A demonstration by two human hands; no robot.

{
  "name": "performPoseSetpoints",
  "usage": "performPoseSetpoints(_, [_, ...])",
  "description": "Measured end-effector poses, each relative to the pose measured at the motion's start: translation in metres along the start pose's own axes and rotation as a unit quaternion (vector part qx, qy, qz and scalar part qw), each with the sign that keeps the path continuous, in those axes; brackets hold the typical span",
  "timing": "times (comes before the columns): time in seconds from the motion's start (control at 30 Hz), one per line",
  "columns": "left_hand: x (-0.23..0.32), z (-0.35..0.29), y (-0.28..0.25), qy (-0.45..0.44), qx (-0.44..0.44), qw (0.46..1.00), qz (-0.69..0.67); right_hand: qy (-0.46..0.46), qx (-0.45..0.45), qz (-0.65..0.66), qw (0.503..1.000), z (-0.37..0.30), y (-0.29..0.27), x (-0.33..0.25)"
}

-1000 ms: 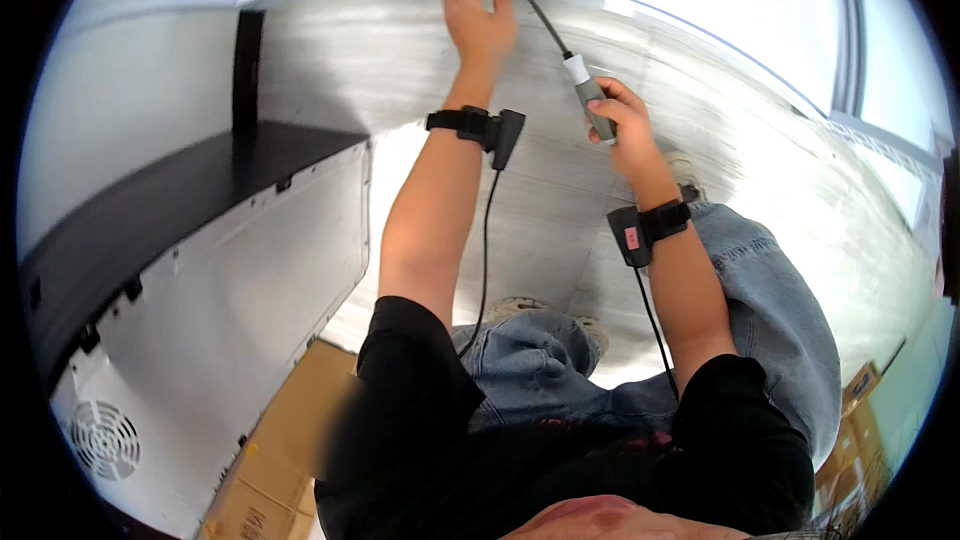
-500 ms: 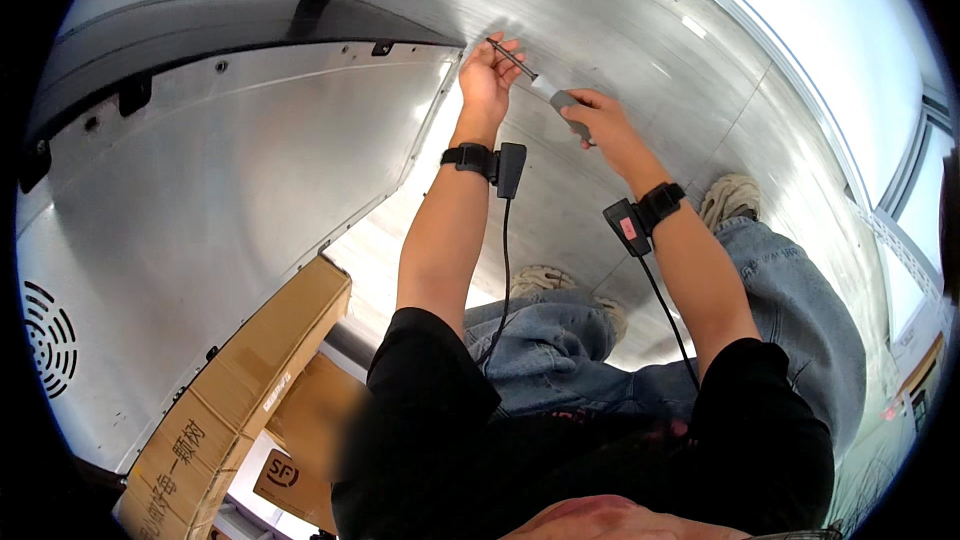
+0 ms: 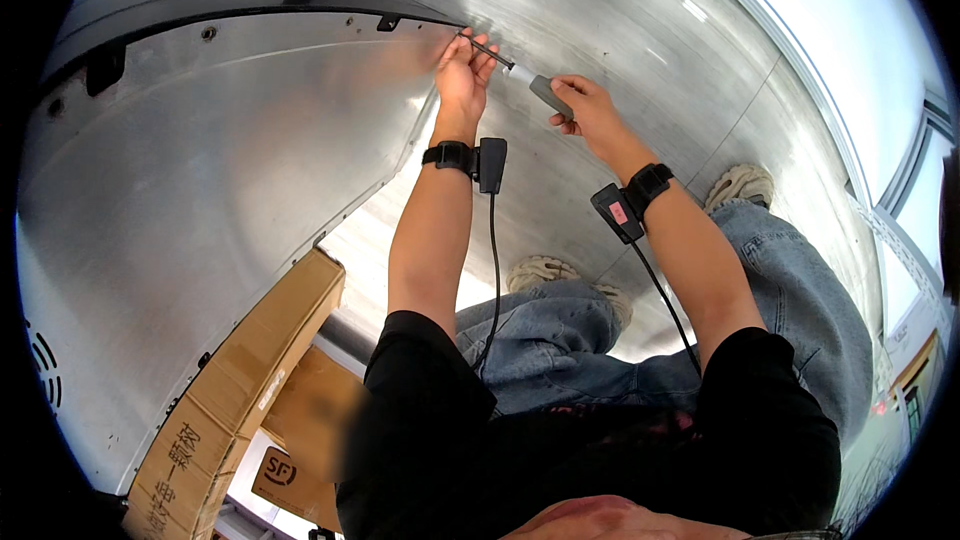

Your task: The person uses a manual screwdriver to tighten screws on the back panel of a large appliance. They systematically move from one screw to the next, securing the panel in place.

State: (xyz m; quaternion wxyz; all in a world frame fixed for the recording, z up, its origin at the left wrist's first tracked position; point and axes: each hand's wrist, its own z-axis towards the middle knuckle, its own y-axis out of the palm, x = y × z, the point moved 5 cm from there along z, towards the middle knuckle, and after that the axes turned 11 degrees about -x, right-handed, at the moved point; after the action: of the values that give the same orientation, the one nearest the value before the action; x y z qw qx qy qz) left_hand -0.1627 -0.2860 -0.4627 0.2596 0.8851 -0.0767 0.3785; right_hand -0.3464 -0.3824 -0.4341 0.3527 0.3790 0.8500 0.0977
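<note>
A screwdriver (image 3: 493, 53) with a thick grey handle, a pale collar and a thin dark shaft points up and left. My right hand (image 3: 588, 112) is wrapped round its handle. At the other end, my left hand (image 3: 462, 80) has its fingers curled about the shaft near the tip. Whether a small screw is also between those fingertips is too small to tell. The tip is at the far right corner of a large silver metal panel (image 3: 270, 150), whose edge has holes and dark clips.
A long cardboard box (image 3: 235, 385) lies along the panel's near edge, with another brown carton (image 3: 315, 395) beside it. Grey plank floor (image 3: 600, 0) stretches beyond my hands. A white surface (image 3: 830, 30) stands to the right. Cables hang from both wrist-worn devices (image 3: 491, 165).
Both hands and the screwdriver have shifted left, bringing the tip to the panel's corner. The panel appears slightly higher and further left in view.
</note>
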Motion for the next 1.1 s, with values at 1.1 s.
performPoseSetpoints(1.1, [0.006,0.004,0.011,0.026,0.120,0.990,0.065,-0.052,-0.002,-0.253,0.966,0.036,-0.007,0.010])
